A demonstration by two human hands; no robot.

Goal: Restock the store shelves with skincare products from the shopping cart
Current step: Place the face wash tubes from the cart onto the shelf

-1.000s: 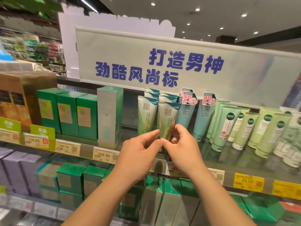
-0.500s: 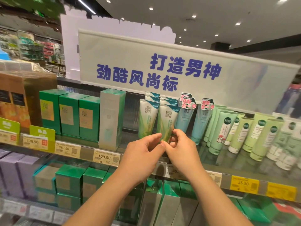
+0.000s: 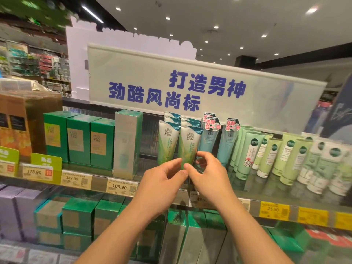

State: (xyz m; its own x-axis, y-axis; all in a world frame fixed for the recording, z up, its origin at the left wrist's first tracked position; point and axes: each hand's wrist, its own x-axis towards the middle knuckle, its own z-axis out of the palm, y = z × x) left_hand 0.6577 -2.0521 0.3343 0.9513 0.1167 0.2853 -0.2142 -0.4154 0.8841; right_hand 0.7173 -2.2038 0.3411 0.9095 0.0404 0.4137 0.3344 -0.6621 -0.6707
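The left hand (image 3: 162,183) and the right hand (image 3: 206,174) meet at the foot of a green-and-white tube (image 3: 188,147), thumb and fingertips of each pinched on its lower end where the cap must be, though the cap itself is hidden behind the fingers. The tube stands cap-down in the front row on the upper shelf (image 3: 285,195), touching a twin tube (image 3: 167,143) at its 9 o'clock, with more of the same stacked behind. By the look of it this is a light, soft plastic tube: the body would dent under a hard squeeze and its glossy skin could slip, so the firm cap end or the flat crimped top seems the better place to hold, and a nudge could topple the neighbours. At 3 o'clock stand two pale blue tubes (image 3: 227,143) wearing red tags that read 洗卸合一; farther toward 3 o'clock lean light green tubes (image 3: 247,153) with round dark labels too small to read. At 9 o'clock a tall silver-green carton (image 3: 126,145) stands, then three dark green boxes (image 3: 78,140). Price tags on the shelf edge read 109.90 (image 3: 119,186), 389.90, 178.90 and, toward 4 o'clock, a yellow 25.50 (image 3: 273,209). At 12 o'clock the white sign (image 3: 190,88) reads 打造男神 劲酷风尚标 in blue. The shopping cart is not in view.
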